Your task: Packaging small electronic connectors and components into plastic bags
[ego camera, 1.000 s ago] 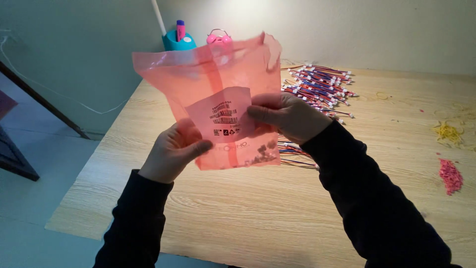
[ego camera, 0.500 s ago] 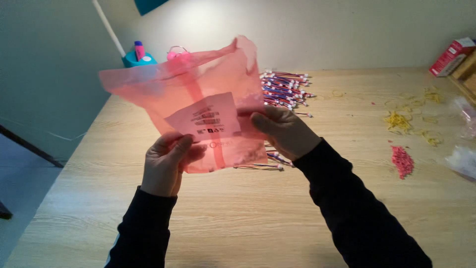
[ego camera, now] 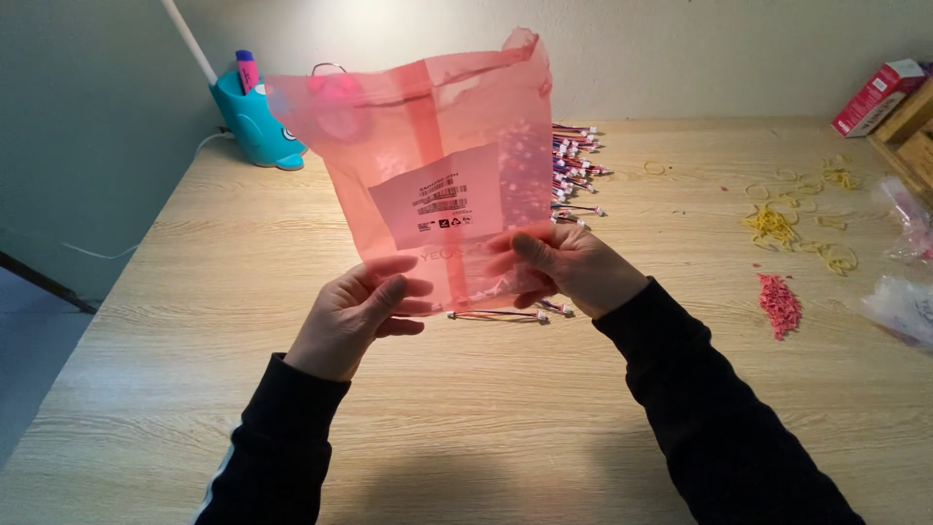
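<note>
Currently, findings run from the left of the worktop to the right.
Worktop (ego camera: 243,408): pale wood grain, set against a light wall.
Teal holder (ego camera: 255,124): far left at the wall, rounded, with a pink-and-purple marker standing in it.
Left hand (ego camera: 352,316): grasping the lower left edge of the pink bag, thumb in front, fingers curled behind the film.
Pink bag (ego camera: 437,175): translucent plastic, held up above the worktop in front of the camera; long axis roughly upright, leaning slightly, open mouth at the top, bottom edge at the hands.
Bag label (ego camera: 437,197): rectangular printed panel at mid-height, paler than the film, dark lines of print, tilted with the bag; a darker pink strip runs up the bag's middle.
Right hand (ego camera: 569,272): pinching the lower right edge of the bag, thumb on the near face.
Wire bundle (ego camera: 573,160): multicoloured leads with white plugs, lying behind the bag; loose ones lie under the hands.
Yellow rubber bands (ego camera: 787,224): scattered right of centre.
Red pile (ego camera: 779,303): small heap nearer the camera.
Red carton (ego camera: 877,97): far right at the wall, tilted.
</note>
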